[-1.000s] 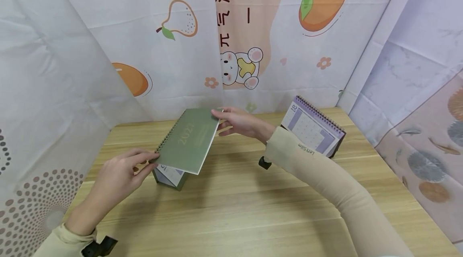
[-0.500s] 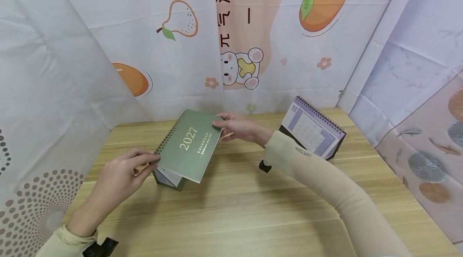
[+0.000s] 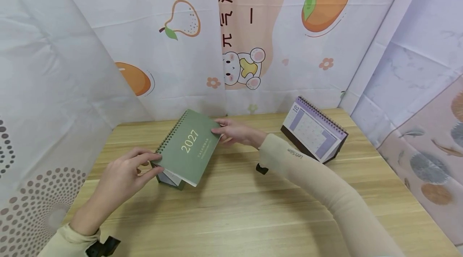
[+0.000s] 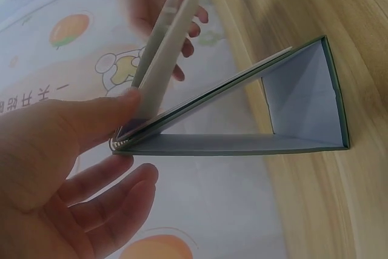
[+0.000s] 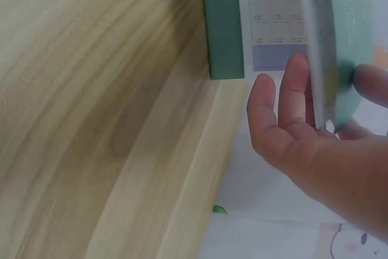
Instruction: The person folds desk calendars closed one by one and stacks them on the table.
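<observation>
A green spiral-bound desk calendar (image 3: 188, 144) stands on the table at the left, its cover reading 2027. My left hand (image 3: 126, 174) pinches its near end at the spiral; in the left wrist view the thumb lies over the rings (image 4: 119, 144) with the fingers beneath. The far corner of the lifted cover and pages is between the thumb and fingers of my right hand (image 3: 236, 132). In the right wrist view the raised leaves (image 5: 321, 47) stand away from a printed date page (image 5: 276, 13). The triangular stand (image 4: 303, 98) shows side-on in the left wrist view.
A second desk calendar (image 3: 312, 130), purple and white and showing 02, stands at the back right beyond the right forearm. Wood-grain table (image 3: 231, 213) spreads in front. A printed curtain (image 3: 202, 60) hangs along the back edge, with more cloth on both sides.
The green cover has come down toward the stand, turning its face more toward me. My right hand has lowered slightly with it. The left hand keeps its place at the spiral.
</observation>
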{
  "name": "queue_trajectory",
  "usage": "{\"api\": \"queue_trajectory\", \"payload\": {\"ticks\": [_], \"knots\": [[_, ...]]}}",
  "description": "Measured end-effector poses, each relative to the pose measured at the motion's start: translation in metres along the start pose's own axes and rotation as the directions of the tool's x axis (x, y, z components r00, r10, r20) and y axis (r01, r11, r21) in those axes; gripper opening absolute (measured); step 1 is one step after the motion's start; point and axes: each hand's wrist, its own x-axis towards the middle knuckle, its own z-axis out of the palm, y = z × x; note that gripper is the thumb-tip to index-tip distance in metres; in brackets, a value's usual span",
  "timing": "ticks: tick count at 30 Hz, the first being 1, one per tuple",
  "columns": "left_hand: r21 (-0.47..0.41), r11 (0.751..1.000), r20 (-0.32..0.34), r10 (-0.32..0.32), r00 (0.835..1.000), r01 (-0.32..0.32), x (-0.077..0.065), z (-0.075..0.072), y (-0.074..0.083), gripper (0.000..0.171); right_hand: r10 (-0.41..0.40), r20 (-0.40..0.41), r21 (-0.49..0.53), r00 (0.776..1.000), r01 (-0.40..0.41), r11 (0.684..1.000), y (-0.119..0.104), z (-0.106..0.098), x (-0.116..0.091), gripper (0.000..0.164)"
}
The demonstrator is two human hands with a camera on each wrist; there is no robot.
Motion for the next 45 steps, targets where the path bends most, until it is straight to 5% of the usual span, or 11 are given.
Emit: {"api": "queue_trajectory", "payload": {"ticks": [20,27,45], "knots": [[0.004,1.000,-0.022,0.006,1.000,-0.006,-0.004,0.007,-0.003,0.041,-0.086,-0.059,-0.134,0.995,0.077,0.988,0.021,0.024,0.030,0.051],[0.012,1.000,-0.014,-0.005,1.000,0.005,-0.005,0.010,-0.003,0.044,-0.171,-0.054,-0.346,0.984,0.142,0.928,0.021,0.032,0.036,0.056],[-0.008,1.000,0.004,-0.015,1.000,0.015,-0.005,0.012,-0.002,0.046,-0.188,-0.070,-0.348,0.980,0.153,0.925,0.021,0.036,0.041,0.069]]}}
